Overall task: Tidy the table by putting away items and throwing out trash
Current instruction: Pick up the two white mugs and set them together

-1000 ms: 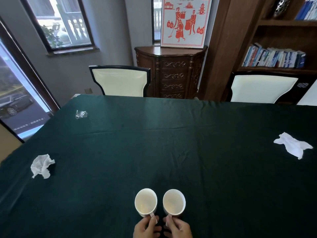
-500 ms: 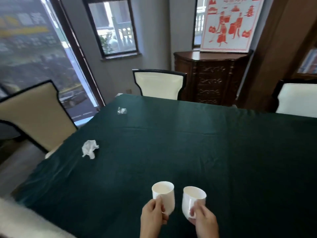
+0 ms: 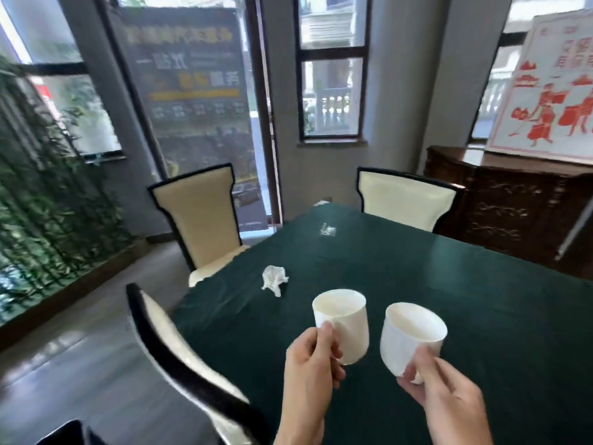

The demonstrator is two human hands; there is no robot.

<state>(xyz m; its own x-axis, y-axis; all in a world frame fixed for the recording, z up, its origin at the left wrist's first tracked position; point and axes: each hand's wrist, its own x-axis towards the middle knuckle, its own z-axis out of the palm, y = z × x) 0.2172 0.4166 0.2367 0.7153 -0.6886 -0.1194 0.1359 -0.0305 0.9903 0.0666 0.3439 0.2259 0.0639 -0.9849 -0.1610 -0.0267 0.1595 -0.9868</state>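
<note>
Both cups now lifted off the surface (image 3: pixel 481 300), view swung left vs a sec ago — looks like they're being carried off to put away. Tissue (image 3: pixel 274 279) & wrapper (image 3: pixel 328 229) still lie there as trash. Left hand (image 3: pixel 309 364) pinches left cup (image 3: pixel 343 322), upright. Right hand (image 3: pixel 446 393) closed on right cup (image 3: pixel 412 335), tilted forward.

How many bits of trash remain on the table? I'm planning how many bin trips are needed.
2 in view: a crumpled white tissue near the table's left edge, ahead of the cups, and a clear plastic wrapper near the far corner. More may lie outside the frame to the right.
</note>
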